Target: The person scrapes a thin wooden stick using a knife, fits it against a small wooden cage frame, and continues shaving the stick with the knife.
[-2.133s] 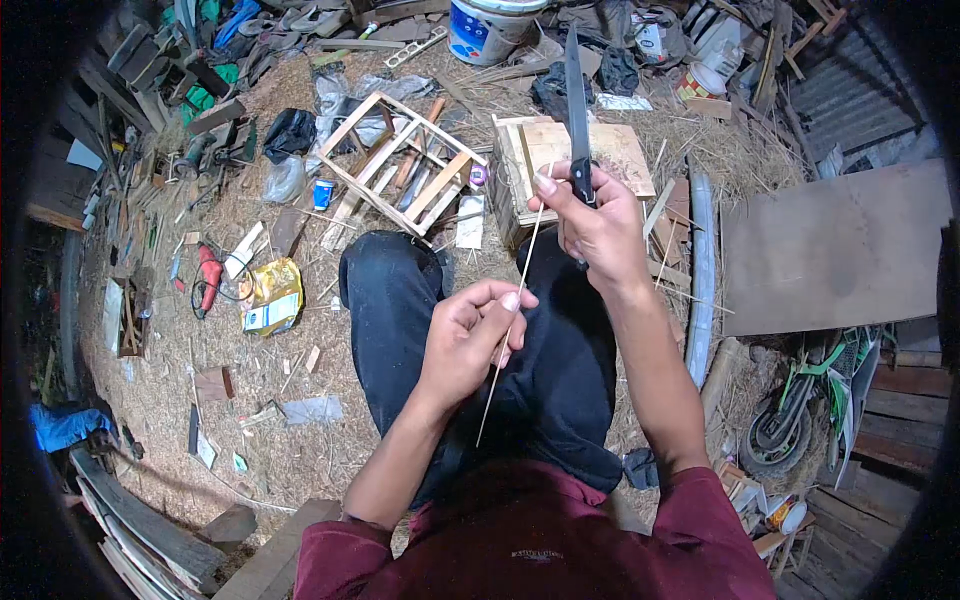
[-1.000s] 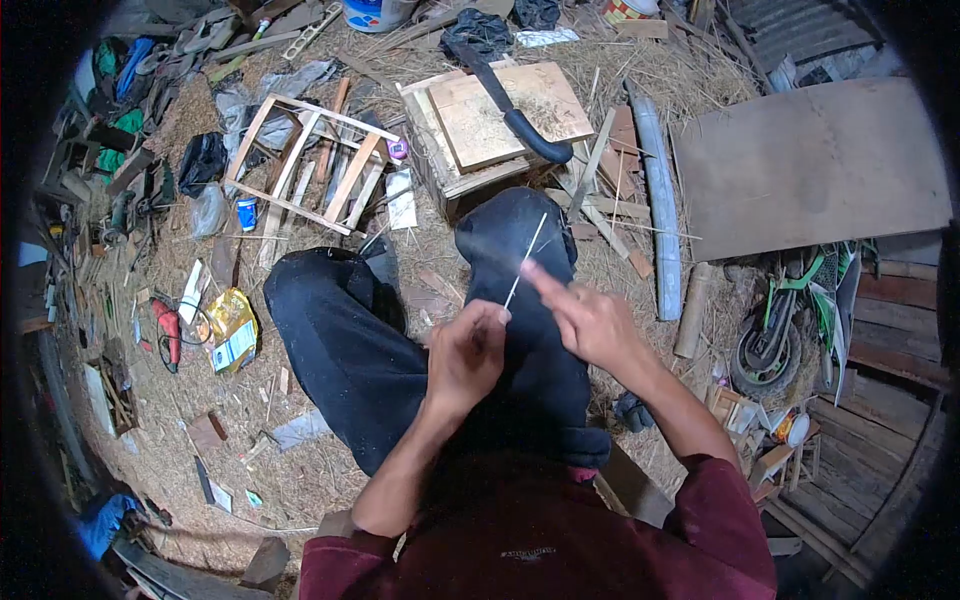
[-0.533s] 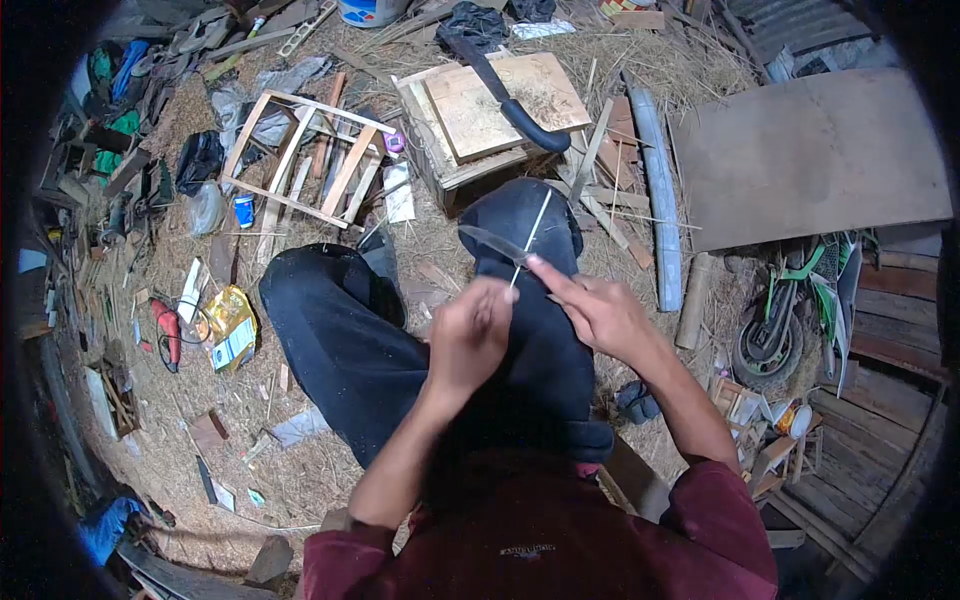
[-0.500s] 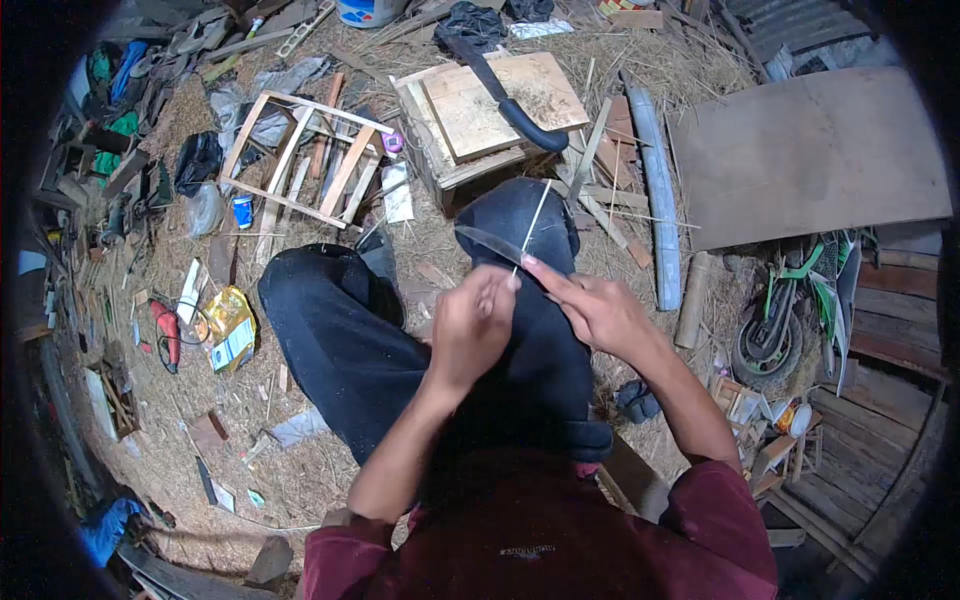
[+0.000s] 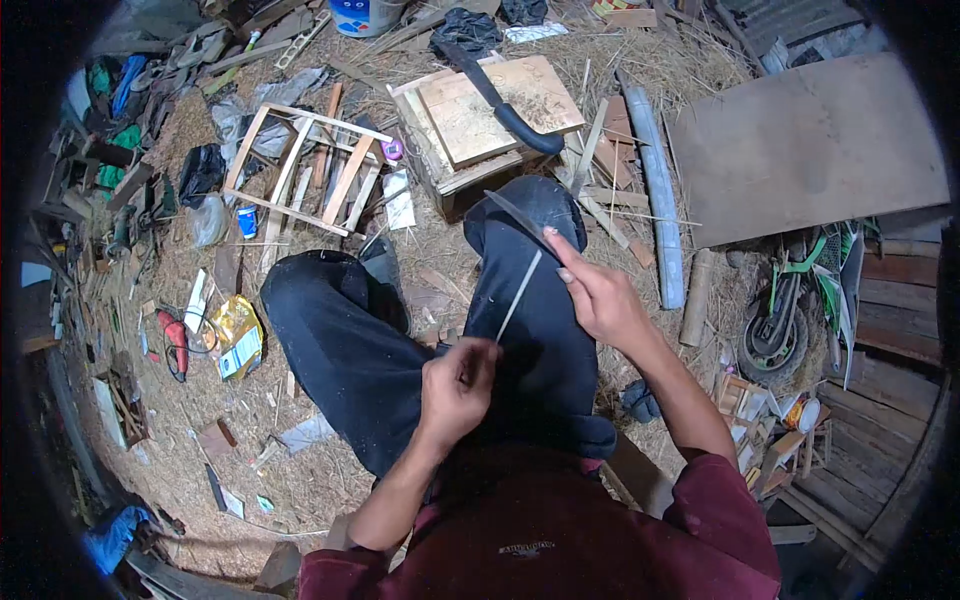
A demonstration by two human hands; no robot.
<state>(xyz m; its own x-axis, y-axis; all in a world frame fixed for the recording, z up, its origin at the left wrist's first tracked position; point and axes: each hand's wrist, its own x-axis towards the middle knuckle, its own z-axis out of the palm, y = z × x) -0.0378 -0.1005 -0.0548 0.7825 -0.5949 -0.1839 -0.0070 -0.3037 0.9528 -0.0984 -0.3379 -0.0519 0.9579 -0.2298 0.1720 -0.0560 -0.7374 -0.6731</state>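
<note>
My left hand (image 5: 456,392) is closed around the lower end of a thin pale strip (image 5: 519,297), which looks like split bamboo or wood. The strip slants up and right over my dark trousers, its far end close to the blade. In my right hand (image 5: 608,305) is a knife (image 5: 516,216), its blade pointing up and left over my right knee with the index finger stretched along it. The handle is hidden in my palm. Whether blade and strip touch, I cannot tell.
A wooden block (image 5: 505,110) in front of my knees carries a machete (image 5: 510,118). To its left lies a slatted wooden frame (image 5: 300,168). A red power tool (image 5: 174,342) is at far left, a large board (image 5: 810,150) and a motorbike (image 5: 785,320) at right.
My left hand has drawn down towards my body, taking the strip with it, so its far end now lies below the blade. My right hand and the knife have shifted slightly right and tilted.
</note>
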